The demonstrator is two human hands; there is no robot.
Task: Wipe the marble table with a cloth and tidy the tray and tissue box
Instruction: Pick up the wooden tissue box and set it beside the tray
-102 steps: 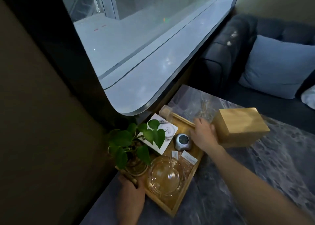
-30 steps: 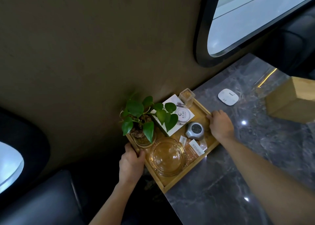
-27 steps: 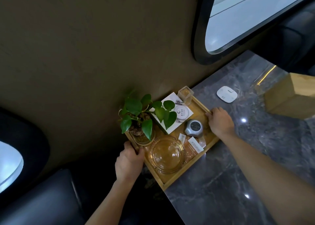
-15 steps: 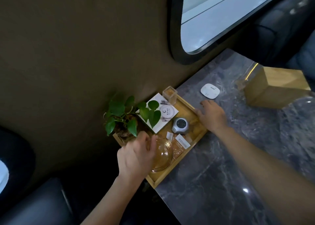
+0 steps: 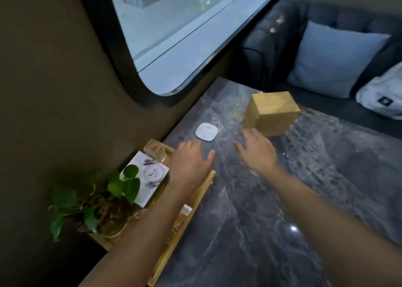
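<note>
Both hands, left (image 5: 191, 164) and right (image 5: 256, 154), reach open and empty toward the tissue box (image 5: 273, 113) beyond the tray (image 5: 196, 199) on the marble worktop (image 5: 282, 210); a careless sweep could knock the white puck (image 5: 206, 131) beside the box.

Under my arms the dark marble counter (image 5: 272, 221) carries a wooden tray (image 5: 191, 204) along its wall-side edge, a small white rounded-square device (image 5: 206, 132) just past it, and a wooden tissue box (image 5: 273, 113) farther back.
</note>
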